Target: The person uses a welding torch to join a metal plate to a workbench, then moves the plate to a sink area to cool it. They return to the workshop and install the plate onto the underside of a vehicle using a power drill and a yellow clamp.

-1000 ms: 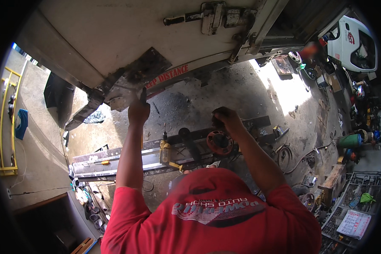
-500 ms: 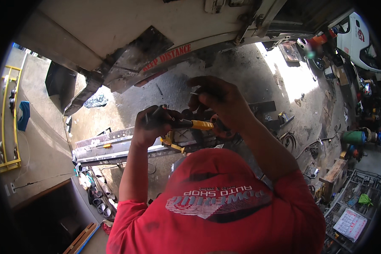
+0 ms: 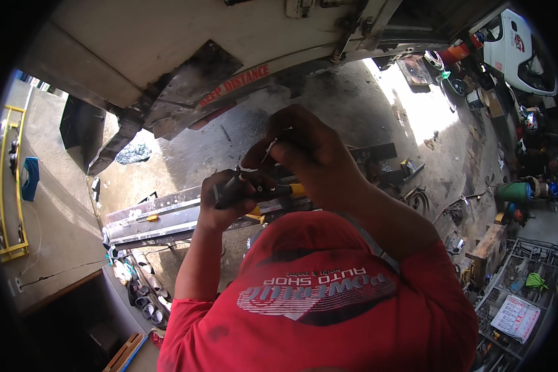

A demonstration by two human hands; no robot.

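My left hand (image 3: 220, 198) is closed around the black end of a yellow-and-black power tool (image 3: 280, 191). The tool lies crosswise in front of my chest, and its far right part is hidden behind my right wrist. My right hand (image 3: 307, 144) is raised above the tool with its fingers curled together. A thin pale sliver (image 3: 270, 149) shows at those fingertips, too small to name. Beneath my hands a long grey metal beam (image 3: 173, 221) stretches to the left, with a small yellow-orange piece (image 3: 152, 218) on it.
A large white vehicle body (image 3: 136, 49) with red lettering overhangs the far side. To the left stands a yellow frame (image 3: 22, 180). Shoes (image 3: 149, 307) lie at lower left. On the right are a green cylinder (image 3: 513, 192), a wire rack (image 3: 496, 297) and a white vehicle (image 3: 519, 59).
My right hand has moved left and nearer, its fingers curling in more, and now covers the tool's right part. My left hand keeps its hold. The view has shifted slightly.
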